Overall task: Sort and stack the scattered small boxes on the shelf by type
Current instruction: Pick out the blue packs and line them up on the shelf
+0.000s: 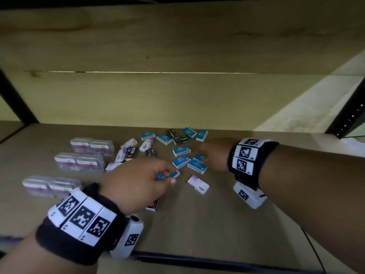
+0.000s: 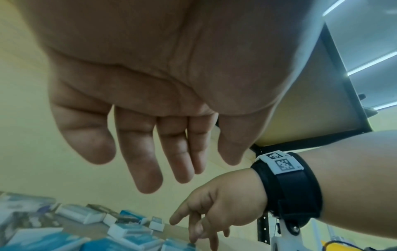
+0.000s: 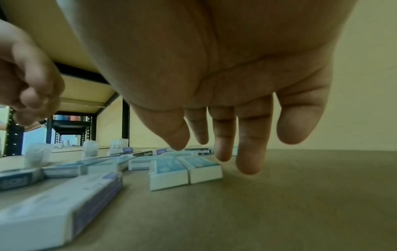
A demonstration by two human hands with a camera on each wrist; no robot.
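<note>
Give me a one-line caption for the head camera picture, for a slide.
Left hand and right hand reach, fingers open, over scattered blue staple boxes on a shelf; clear cases sit at left.

Bare shelf (image 1: 246,204) right of the scattered boxes (image 1: 181,151)

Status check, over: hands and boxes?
Left hand open over a blue staples box. Right hand open above the blue cluster. Boxes unsorted on shelf; nothing blocking.

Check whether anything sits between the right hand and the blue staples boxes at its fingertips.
Nothing visible does. The right hand hangs open, fingers straight, just beside the nearest blue staples box, with only air between them. The left hand is off to the side, out of that path.
</note>
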